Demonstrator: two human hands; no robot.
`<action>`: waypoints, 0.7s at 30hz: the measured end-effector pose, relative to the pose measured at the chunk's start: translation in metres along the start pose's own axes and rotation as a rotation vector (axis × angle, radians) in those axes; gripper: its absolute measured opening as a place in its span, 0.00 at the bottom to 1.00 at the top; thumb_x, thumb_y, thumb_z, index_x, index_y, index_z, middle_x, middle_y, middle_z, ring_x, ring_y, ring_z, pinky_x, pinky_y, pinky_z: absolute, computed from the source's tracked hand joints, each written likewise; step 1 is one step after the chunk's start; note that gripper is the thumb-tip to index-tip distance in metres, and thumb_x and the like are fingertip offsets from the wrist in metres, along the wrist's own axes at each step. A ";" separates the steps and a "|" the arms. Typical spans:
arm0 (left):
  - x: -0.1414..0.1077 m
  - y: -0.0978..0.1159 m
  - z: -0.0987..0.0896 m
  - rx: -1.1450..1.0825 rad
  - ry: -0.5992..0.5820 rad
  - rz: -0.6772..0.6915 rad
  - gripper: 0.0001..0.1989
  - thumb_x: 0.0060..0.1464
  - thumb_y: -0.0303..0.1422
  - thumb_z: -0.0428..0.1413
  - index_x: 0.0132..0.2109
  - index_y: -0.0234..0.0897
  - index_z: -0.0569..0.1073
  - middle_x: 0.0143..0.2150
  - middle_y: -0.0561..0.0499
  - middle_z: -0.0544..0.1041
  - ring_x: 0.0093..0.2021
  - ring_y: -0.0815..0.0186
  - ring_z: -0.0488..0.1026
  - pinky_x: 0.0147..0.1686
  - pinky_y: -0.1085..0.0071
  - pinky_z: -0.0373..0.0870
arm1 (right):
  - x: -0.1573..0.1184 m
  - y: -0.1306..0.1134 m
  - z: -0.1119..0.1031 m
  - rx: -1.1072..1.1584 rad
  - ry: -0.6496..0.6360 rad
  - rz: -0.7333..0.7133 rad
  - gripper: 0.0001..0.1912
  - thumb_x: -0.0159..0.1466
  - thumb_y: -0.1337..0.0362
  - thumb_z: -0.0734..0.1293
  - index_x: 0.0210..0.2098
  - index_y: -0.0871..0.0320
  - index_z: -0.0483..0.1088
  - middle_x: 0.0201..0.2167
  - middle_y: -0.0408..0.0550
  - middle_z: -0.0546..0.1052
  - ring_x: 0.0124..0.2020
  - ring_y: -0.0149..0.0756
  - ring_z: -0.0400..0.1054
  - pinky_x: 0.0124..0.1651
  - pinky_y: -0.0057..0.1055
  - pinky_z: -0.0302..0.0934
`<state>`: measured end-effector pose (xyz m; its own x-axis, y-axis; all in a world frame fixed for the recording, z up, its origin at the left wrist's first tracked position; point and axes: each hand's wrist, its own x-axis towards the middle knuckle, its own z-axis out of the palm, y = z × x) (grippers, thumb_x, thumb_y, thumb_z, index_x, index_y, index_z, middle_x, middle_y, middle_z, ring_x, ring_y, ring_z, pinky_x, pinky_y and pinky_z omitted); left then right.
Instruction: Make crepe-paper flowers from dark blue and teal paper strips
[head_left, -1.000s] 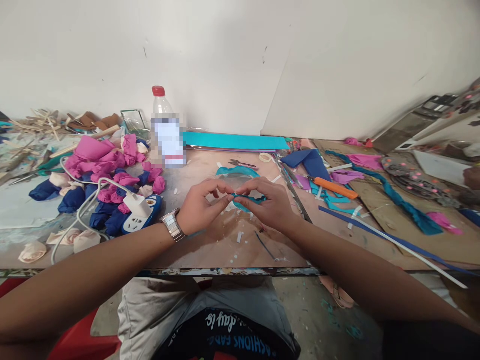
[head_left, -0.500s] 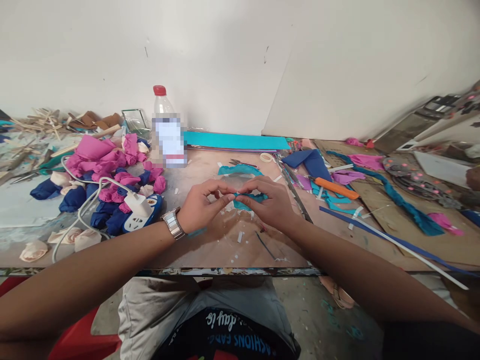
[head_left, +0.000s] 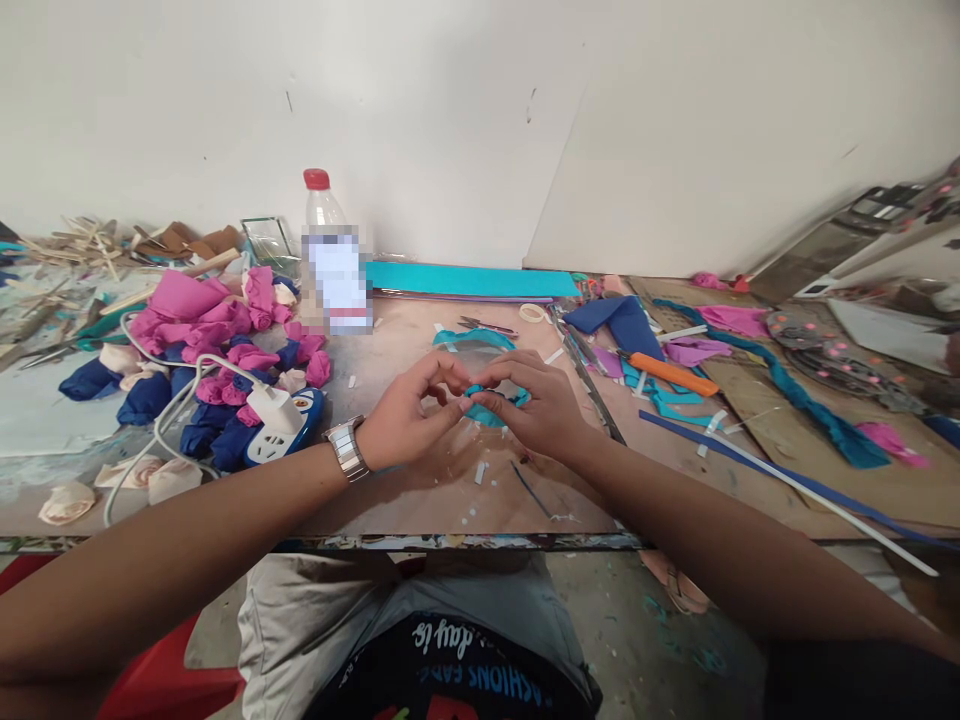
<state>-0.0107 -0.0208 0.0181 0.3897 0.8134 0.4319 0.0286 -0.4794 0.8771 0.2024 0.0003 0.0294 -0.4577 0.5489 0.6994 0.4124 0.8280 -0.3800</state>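
A teal crepe paper strip is bunched between my two hands, above the middle of the table. My left hand, with a metal watch at the wrist, pinches its left end between thumb and fingers. My right hand has its thumb and fingers closed on the same paper from the other side. Partly hidden by the fingers is how the paper is folded. Just beyond the hands, a curved band of teal crepe paper lies on the table.
Pink and navy paper flowers pile up at left beside a power strip and its cable. A bottle stands behind a phone. To the right lie an orange utility knife, paper scraps and a white stick.
My left fingers have shifted and bent more at the paper's end. The teal paper is turned slightly between my fingertips, and both hands stay in nearly the same place.
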 end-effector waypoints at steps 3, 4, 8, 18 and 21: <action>0.000 0.000 0.000 -0.003 -0.009 -0.006 0.09 0.65 0.36 0.58 0.48 0.38 0.69 0.43 0.49 0.74 0.42 0.66 0.73 0.44 0.67 0.70 | 0.000 0.000 -0.001 -0.012 -0.007 0.021 0.08 0.68 0.55 0.72 0.38 0.53 0.77 0.34 0.45 0.82 0.38 0.37 0.75 0.48 0.37 0.65; 0.000 0.000 0.000 0.004 -0.010 -0.008 0.09 0.65 0.36 0.58 0.48 0.38 0.69 0.42 0.49 0.74 0.42 0.66 0.73 0.44 0.67 0.70 | 0.000 0.000 -0.001 -0.012 -0.006 0.026 0.09 0.68 0.55 0.71 0.38 0.53 0.77 0.34 0.45 0.82 0.38 0.37 0.75 0.48 0.36 0.65; 0.001 -0.004 -0.001 0.041 -0.009 -0.004 0.08 0.66 0.36 0.57 0.48 0.38 0.70 0.42 0.49 0.74 0.41 0.66 0.73 0.44 0.66 0.70 | 0.000 0.000 -0.001 -0.005 0.009 0.041 0.10 0.69 0.54 0.71 0.37 0.54 0.76 0.34 0.46 0.82 0.38 0.37 0.74 0.47 0.36 0.65; 0.000 0.003 -0.002 0.244 -0.023 -0.017 0.07 0.63 0.28 0.52 0.48 0.38 0.71 0.41 0.49 0.76 0.38 0.65 0.71 0.40 0.66 0.69 | -0.001 0.001 0.000 -0.008 0.006 0.104 0.15 0.67 0.49 0.71 0.33 0.54 0.75 0.30 0.45 0.80 0.35 0.37 0.72 0.44 0.35 0.65; -0.001 0.005 -0.003 0.291 -0.017 -0.003 0.10 0.60 0.25 0.52 0.47 0.38 0.71 0.39 0.50 0.76 0.37 0.65 0.70 0.40 0.66 0.68 | -0.001 0.001 0.001 -0.006 -0.008 0.122 0.16 0.66 0.48 0.71 0.32 0.54 0.76 0.30 0.45 0.79 0.34 0.37 0.72 0.44 0.35 0.65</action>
<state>-0.0134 -0.0230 0.0227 0.4042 0.8106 0.4237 0.2915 -0.5532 0.7803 0.2025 0.0009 0.0276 -0.4097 0.6467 0.6434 0.4705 0.7540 -0.4583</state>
